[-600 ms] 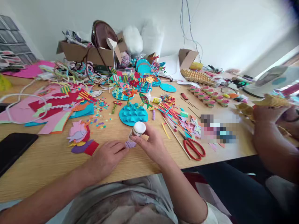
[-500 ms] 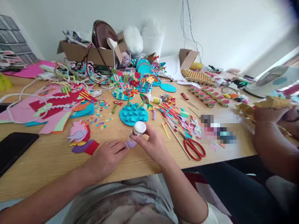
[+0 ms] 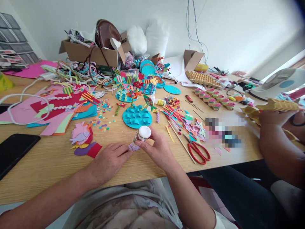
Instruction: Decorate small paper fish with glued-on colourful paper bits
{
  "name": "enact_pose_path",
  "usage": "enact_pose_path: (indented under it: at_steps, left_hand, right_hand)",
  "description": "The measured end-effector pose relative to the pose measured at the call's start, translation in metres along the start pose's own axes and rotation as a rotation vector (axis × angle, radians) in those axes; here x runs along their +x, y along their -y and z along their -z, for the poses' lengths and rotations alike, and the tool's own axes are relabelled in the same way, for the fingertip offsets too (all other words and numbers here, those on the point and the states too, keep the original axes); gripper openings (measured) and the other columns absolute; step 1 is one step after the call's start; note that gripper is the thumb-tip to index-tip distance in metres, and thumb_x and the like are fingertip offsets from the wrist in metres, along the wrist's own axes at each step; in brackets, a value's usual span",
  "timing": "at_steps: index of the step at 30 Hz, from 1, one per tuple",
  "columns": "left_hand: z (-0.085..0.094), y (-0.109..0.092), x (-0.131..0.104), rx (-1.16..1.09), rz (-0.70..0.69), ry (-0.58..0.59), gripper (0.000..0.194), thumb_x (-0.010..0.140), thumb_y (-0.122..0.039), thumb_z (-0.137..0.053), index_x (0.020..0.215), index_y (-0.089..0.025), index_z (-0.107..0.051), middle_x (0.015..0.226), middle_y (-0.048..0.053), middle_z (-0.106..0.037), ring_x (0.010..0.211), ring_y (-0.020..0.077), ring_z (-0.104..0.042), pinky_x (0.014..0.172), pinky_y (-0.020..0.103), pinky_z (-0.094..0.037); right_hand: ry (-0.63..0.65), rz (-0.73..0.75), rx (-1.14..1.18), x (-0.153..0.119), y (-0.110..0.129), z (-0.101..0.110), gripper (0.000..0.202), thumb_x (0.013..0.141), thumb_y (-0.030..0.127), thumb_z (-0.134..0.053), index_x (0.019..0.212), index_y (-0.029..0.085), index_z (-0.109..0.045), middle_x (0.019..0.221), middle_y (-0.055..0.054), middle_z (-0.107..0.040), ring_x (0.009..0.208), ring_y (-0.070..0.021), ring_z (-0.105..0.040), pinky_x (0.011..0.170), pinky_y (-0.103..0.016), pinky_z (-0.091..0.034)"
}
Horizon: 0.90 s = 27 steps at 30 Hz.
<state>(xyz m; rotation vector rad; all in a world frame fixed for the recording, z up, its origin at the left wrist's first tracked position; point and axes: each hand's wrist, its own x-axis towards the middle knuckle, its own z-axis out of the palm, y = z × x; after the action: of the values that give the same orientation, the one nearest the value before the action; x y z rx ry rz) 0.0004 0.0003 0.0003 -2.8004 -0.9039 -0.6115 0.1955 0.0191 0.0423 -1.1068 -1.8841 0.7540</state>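
Observation:
My right hand (image 3: 159,147) is wrapped round a small white glue bottle (image 3: 142,134), held tilted with its round white end facing up and its lower end over a small purple paper piece (image 3: 133,147). The bottle's tip is hidden. On the tabletop, my left hand (image 3: 110,162) has its fingers together, with the fingertips pressing on the left edge of that purple piece. Just beyond the hands rests a round blue base (image 3: 137,116) with raised scallops and a paper fish (image 3: 149,102) standing at its back. To the left is a pile of fish-shaped paper cut-outs (image 3: 81,135).
Red-handled scissors (image 3: 199,152) and a thin wooden stick (image 3: 182,142) lie right of my hands. A black phone (image 3: 16,152) is at the left edge. Paper scraps (image 3: 195,128) and finished fish pieces spread behind. At far right, another person's arm (image 3: 274,136) reaches over egg-carton pieces (image 3: 281,105).
The glue bottle has shifted very slightly over the purple paper, while my left hand stays on it. The view has moved a little; otherwise the table looks the same.

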Motion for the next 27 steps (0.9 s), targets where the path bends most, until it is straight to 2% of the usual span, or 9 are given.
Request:
enact_pose_path:
  at_steps: [8, 13, 18, 27]
  left_hand:
    - [0.002, 0.0, 0.001, -0.001, -0.001, 0.008, 0.029, 0.092, -0.016, -0.03, 0.1, -0.013, -0.058, 0.092, 0.007, -0.061, 0.085, 0.0193, -0.055, 0.073, 0.036, -0.05]
    - [0.004, -0.001, 0.002, 0.009, -0.014, -0.006, 0.032, 0.093, -0.016, -0.028, 0.102, -0.012, -0.058, 0.093, 0.009, -0.061, 0.086, 0.0197, -0.055, 0.072, 0.035, -0.05]
    - [0.005, -0.001, 0.004, 0.019, -0.014, -0.033, 0.032, 0.093, -0.016, -0.028, 0.095, -0.013, -0.06, 0.089, 0.007, -0.061, 0.084, 0.0186, -0.056, 0.071, 0.034, -0.05]
    - [0.002, 0.0, 0.002, 0.015, -0.02, -0.063, 0.031, 0.091, -0.012, -0.029, 0.098, -0.014, -0.06, 0.09, 0.007, -0.062, 0.086, 0.018, -0.055, 0.074, 0.033, -0.05]
  right_hand:
    - [-0.044, 0.002, -0.024, -0.005, -0.003, 0.004, 0.017, 0.077, 0.033, -0.062, 0.083, 0.019, -0.055, 0.076, -0.001, -0.06, 0.071, -0.0154, -0.053, 0.064, -0.027, -0.04]
    - [-0.028, 0.005, -0.019, -0.008, -0.001, 0.007, 0.016, 0.076, 0.032, -0.063, 0.08, 0.019, -0.055, 0.075, 0.0, -0.059, 0.069, -0.0147, -0.053, 0.062, -0.026, -0.04]
    - [-0.072, -0.036, -0.029, -0.009, -0.006, 0.012, 0.016, 0.076, 0.032, -0.062, 0.083, 0.019, -0.055, 0.078, -0.002, -0.06, 0.072, -0.016, -0.054, 0.065, -0.028, -0.041]
    - [-0.096, -0.039, -0.022, -0.005, -0.008, 0.014, 0.016, 0.077, 0.032, -0.062, 0.084, 0.019, -0.055, 0.079, -0.002, -0.06, 0.073, -0.0163, -0.054, 0.066, -0.029, -0.042]
